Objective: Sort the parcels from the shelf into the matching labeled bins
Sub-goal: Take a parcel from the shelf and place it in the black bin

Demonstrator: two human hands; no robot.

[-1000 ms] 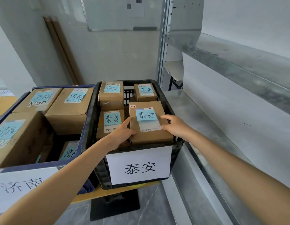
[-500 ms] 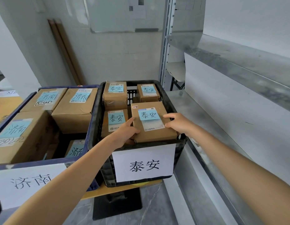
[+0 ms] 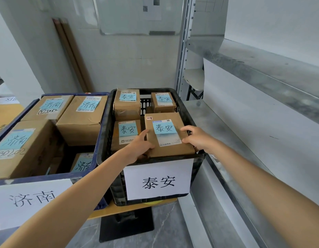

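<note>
A brown cardboard parcel (image 3: 168,149) with a blue 泰安 note lies at the near right of the black crate (image 3: 198,158), whose front sign reads 泰安. My left hand (image 3: 139,149) grips the parcel's left side and near corner. My right hand (image 3: 198,140) holds its right edge, thumb and forefinger on the top face. Three more 泰安 parcels (image 3: 127,104) sit in the same crate.
A blue bin (image 3: 48,177) signed 济南 stands to the left, holding several larger 济南 boxes (image 3: 83,120). Both bins rest on a yellow table above a black base. The grey metal shelf (image 3: 217,126) runs along the right, its board bare.
The hands and the parcel keep the same place in the crate; my right fingers have shifted slightly on its top. The view has edged a little to the right.
</note>
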